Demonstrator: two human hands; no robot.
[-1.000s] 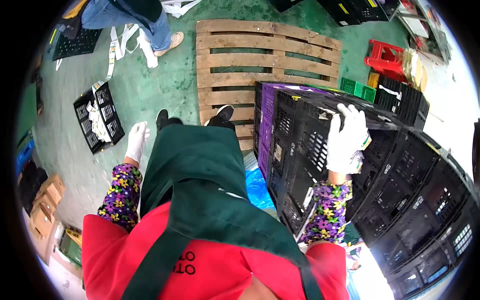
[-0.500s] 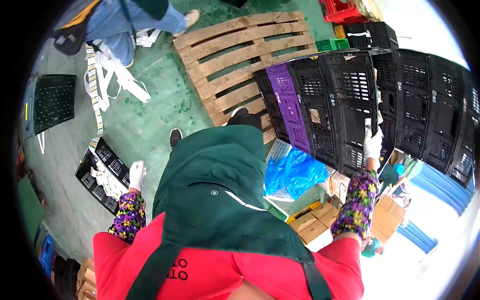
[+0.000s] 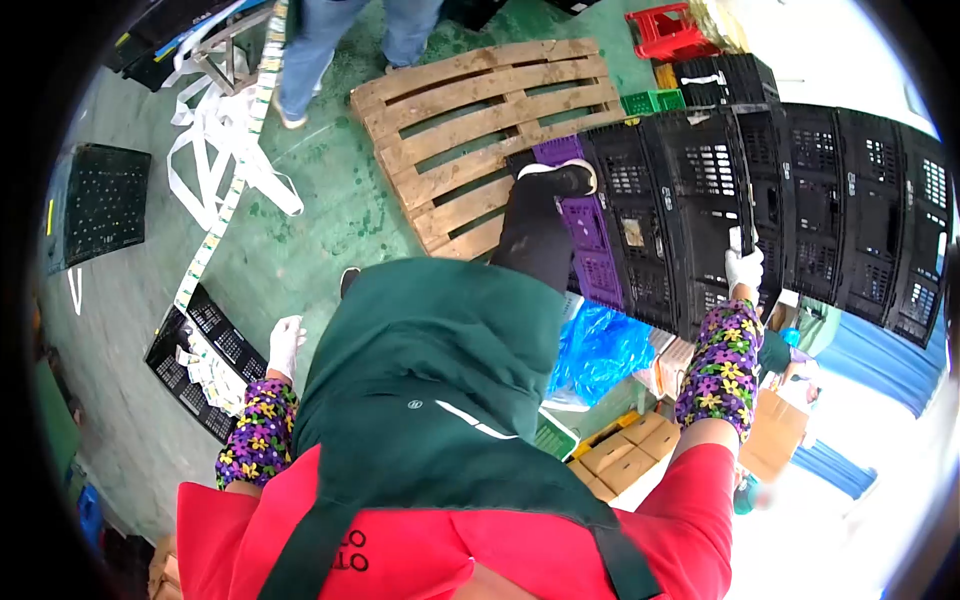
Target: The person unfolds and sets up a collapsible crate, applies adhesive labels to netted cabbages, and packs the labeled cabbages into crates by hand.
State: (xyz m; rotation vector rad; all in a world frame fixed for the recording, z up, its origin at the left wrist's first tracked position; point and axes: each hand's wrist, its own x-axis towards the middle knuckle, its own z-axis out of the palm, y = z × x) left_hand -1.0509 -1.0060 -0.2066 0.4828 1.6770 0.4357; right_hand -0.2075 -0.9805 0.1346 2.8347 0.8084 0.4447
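My right hand (image 3: 743, 272), in a white glove, is closed over the rim of a black plastic crate (image 3: 700, 170) in the tall stack on the right. My left hand (image 3: 286, 345), gloved too, hangs beside my body with its fingers loosely bent and nothing visible in it. Close to it on the floor is an open black crate (image 3: 225, 333) with a pile of printed strip (image 3: 215, 375) inside. My raised shoe (image 3: 572, 178) is at the purple crate (image 3: 592, 245) in the stack.
A wooden pallet (image 3: 490, 115) lies ahead, partly under the stack. At the upper left stands another person (image 3: 345, 45), near tangled white straps (image 3: 215, 150) and the printed strip running upward. Blue plastic sheeting (image 3: 600, 350) and cardboard boxes (image 3: 625, 455) are on the right.
My leg has come up, bringing the shoe to the purple crate. The other person has shifted right. The printed strip now runs in a straighter line. My right hand stays on the crate rim.
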